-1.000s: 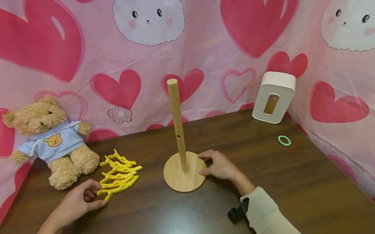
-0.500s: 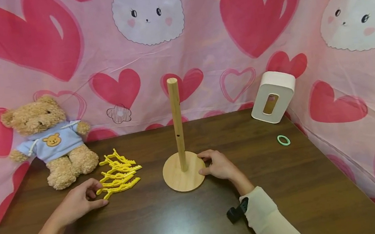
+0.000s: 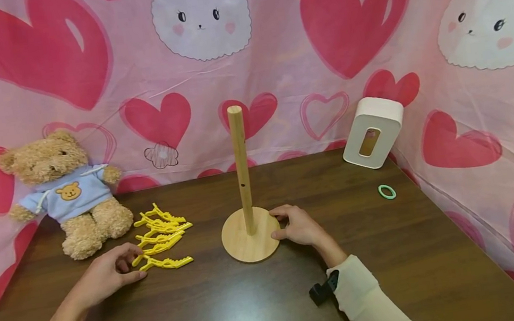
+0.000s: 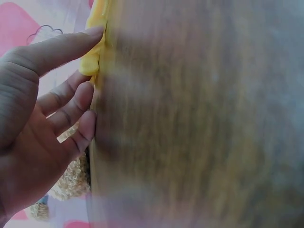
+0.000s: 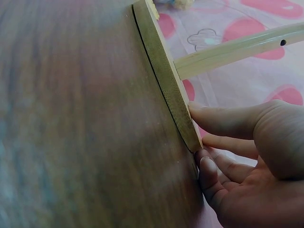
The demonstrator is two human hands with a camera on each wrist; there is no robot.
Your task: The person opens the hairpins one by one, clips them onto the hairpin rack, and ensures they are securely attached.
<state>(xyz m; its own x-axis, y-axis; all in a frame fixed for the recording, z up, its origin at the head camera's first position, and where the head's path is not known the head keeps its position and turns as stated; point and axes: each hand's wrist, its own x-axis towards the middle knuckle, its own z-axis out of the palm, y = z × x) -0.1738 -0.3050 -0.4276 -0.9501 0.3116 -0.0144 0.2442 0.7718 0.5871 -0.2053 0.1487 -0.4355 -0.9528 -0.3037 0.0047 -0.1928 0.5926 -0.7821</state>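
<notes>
My left hand (image 3: 100,279) pinches the handle end of a yellow alligator hair clip (image 3: 169,263) between thumb and fingers. That clip lies on the table, nearest to me. Several more yellow hair clips (image 3: 161,227) lie in a bunch just behind it. At mid-table stands a wooden stand, its post (image 3: 242,170) upright on a round base (image 3: 243,245). My right hand (image 3: 300,226) holds the right edge of this base. The right wrist view shows the thumb (image 5: 223,118) on the base's upper side and other fingers at its rim, partly hidden.
A teddy bear (image 3: 71,196) in a blue top sits at the back left, close to the clips. At the back right a white box with a slot (image 3: 379,118) leans, and a green ring (image 3: 387,191) lies in front of it. Heart-patterned cloth (image 3: 266,36) hangs behind.
The nearest yellow hair clip has swung its tip toward me, away from the bunch, with my left hand at its handles. My right hand stays on the base.
</notes>
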